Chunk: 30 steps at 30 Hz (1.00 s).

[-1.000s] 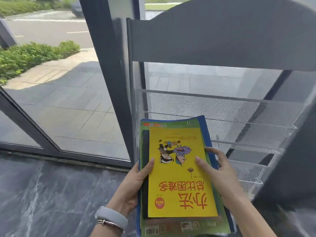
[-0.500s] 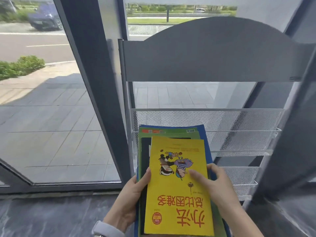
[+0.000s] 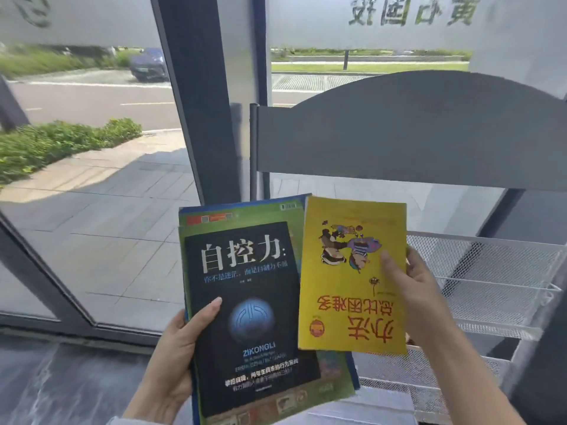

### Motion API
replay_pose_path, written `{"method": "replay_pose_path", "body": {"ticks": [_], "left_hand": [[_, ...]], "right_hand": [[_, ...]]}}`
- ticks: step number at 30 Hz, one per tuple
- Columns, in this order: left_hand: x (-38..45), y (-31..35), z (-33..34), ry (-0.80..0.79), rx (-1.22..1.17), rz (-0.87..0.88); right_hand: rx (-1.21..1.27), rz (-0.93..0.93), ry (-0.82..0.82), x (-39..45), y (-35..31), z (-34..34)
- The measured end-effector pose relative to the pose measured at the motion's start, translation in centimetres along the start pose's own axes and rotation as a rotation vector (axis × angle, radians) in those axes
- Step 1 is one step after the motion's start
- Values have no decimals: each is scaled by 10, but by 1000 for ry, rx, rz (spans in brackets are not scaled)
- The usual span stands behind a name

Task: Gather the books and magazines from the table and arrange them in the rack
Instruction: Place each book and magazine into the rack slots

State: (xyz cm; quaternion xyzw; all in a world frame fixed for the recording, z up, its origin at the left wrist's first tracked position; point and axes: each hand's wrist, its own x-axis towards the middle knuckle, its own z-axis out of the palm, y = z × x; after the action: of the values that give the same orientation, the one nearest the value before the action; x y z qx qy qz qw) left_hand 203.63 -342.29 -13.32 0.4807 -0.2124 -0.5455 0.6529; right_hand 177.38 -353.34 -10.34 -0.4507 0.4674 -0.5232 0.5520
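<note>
Left grip [image 3: 178, 348]: closed on the lower left edge of a stack, thumb pressed on the top item, a black paperback with a blue globe emblem [image 3: 248, 314]; beneath it lay a green-covered magazine [image 3: 242, 216] and a blue-edged one, only partly visible. Right grip [image 3: 411, 289]: pinching the right edge of a thin yellow cartoon-cover booklet [image 3: 346, 280], title upside down, held just left of that grip, overlapping the stack. Behind and right of it stood a grey metal rack with white mesh shelves [image 3: 491, 271].
</note>
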Motion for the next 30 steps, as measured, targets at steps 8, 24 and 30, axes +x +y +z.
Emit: {"method": "replay_pose_path", "body": {"ticks": [8,24,30], "left_hand": [[12,36,-15,195,-7,241],[6,61,-30,299,50,363],[8,62,-23,317,30,349]], "right_hand": [[149,-329,-60,75,-39,59],[-426,-355,225,118,51,90],[-520,-283,169,114,78,76]]}}
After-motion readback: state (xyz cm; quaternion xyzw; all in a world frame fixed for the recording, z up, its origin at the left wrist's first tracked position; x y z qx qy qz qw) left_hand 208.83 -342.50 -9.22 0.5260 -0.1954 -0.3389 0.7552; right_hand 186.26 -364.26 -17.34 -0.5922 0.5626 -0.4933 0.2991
